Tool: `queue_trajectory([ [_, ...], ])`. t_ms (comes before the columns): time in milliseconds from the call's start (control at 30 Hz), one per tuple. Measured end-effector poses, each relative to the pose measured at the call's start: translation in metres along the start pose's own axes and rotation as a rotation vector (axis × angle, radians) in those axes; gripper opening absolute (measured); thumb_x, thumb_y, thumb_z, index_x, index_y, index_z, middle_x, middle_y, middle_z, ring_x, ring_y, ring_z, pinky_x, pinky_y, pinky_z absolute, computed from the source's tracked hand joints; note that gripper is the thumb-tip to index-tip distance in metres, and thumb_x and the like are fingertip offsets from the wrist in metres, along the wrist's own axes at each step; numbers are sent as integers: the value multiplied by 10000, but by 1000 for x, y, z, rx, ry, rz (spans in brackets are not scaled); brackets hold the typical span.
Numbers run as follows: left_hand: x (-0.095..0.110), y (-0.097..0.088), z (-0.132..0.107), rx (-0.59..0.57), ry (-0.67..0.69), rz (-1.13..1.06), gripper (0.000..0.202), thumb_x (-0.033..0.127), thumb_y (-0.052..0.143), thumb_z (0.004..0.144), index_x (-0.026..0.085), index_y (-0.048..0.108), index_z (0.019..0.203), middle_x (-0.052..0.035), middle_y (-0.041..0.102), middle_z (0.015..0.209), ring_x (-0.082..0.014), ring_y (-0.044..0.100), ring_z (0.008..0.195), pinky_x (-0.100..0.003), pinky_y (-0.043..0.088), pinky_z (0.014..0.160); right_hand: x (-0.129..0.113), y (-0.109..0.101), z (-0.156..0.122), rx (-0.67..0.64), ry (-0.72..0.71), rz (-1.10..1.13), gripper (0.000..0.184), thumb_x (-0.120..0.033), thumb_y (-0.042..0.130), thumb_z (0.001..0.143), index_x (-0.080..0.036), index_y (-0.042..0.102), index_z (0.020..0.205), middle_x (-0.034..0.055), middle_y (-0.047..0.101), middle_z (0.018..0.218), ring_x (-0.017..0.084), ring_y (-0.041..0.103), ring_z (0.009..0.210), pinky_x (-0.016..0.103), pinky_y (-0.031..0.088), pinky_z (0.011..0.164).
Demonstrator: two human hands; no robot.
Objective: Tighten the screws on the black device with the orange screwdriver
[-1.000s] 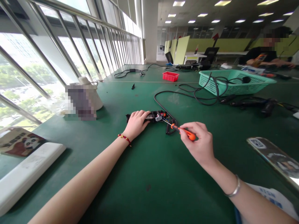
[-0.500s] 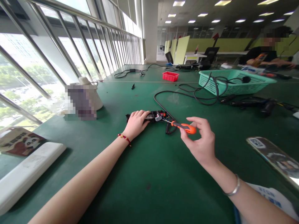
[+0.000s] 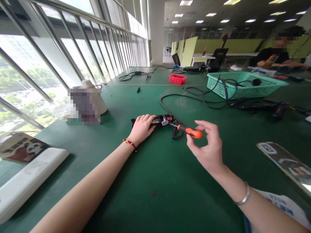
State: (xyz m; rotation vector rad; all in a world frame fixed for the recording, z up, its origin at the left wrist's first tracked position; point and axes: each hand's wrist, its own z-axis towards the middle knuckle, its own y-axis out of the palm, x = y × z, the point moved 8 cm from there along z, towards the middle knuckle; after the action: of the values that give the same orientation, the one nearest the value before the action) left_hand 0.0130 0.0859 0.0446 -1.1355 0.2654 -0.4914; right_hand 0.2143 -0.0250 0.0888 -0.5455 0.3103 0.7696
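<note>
My left hand (image 3: 143, 127) is closed over a black corded device (image 3: 161, 120) lying on the green table. Its casing is open at the right end, where wires and small red and grey parts show. In my right hand (image 3: 209, 142) is a screwdriver (image 3: 190, 131) with an orange and black handle, gripped between thumb and fingers. The shaft slants up and left, its tip reaching the exposed wiring; the exact contact point is too small to make out. Just below the wiring, a black coiled strain relief (image 3: 175, 132) rests on the table.
A black cable (image 3: 167, 96) runs back from the device towards a mint basket (image 3: 245, 85). Farther back sits a red tray (image 3: 177, 79). A phone (image 3: 286, 165) lies at right, a white bar-shaped object (image 3: 34, 178) at left. A person (image 3: 277, 58) sits at far right.
The screwdriver handle has turned about its axis and shows more orange on its near side. My right hand has shifted slightly left; my left hand stays on the device.
</note>
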Motion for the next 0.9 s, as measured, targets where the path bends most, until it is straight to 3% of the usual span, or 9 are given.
queue_trajectory([
  [67, 0, 0, 0, -2, -1, 5, 329, 259, 489, 888, 196, 500, 1211, -79, 602, 1128, -245, 540, 1050, -389, 384, 948, 3, 5, 0, -64, 35, 5, 293, -254, 639, 776, -202, 557, 1052, -21, 564, 658, 163, 588, 675, 323, 498, 703],
  [133, 0, 0, 0, -8, -3, 9, 330, 261, 492, 888, 191, 503, 1210, -80, 603, 1123, -244, 540, 1045, -389, 385, 947, 5, 6, 0, -85, 59, 5, 239, -264, 628, 791, -205, 567, 1014, -27, 560, 634, 159, 585, 658, 322, 495, 700],
  [267, 0, 1, 0, -9, -3, 13, 335, 261, 488, 893, 185, 500, 1218, -80, 605, 1124, -243, 540, 1048, -388, 386, 950, 4, -3, 3, 12, 31, 4, 326, -231, 637, 746, -192, 541, 1055, 62, 624, 921, 182, 612, 813, 327, 497, 729],
  [433, 1, 0, 0, -7, -6, 24, 332, 261, 499, 889, 182, 509, 1211, -77, 607, 1123, -246, 543, 1047, -385, 389, 946, 9, 7, 1, -129, 109, 0, 189, -266, 604, 790, -198, 568, 963, -40, 514, 575, 154, 555, 602, 301, 479, 634],
  [600, 2, -1, 0, -6, -1, 26, 335, 262, 502, 892, 169, 511, 1214, -78, 606, 1126, -242, 544, 1045, -381, 386, 950, 2, -2, 4, -7, 36, 13, 301, -239, 624, 765, -190, 549, 1053, 50, 625, 882, 169, 617, 791, 305, 499, 721],
  [767, 2, 0, 0, -9, -6, 25, 333, 264, 495, 892, 176, 510, 1212, -77, 605, 1116, -244, 543, 1040, -382, 388, 943, 10, 6, 3, -118, 114, 1, 175, -278, 612, 798, -203, 582, 953, -14, 584, 643, 151, 592, 628, 285, 489, 631],
  [900, 2, 0, 1, -10, -9, 21, 331, 264, 483, 891, 185, 505, 1211, -82, 604, 1120, -243, 543, 1041, -383, 384, 945, 4, -2, 4, -3, 42, 15, 279, -242, 629, 776, -183, 558, 1039, 62, 645, 899, 163, 628, 787, 294, 508, 723],
])
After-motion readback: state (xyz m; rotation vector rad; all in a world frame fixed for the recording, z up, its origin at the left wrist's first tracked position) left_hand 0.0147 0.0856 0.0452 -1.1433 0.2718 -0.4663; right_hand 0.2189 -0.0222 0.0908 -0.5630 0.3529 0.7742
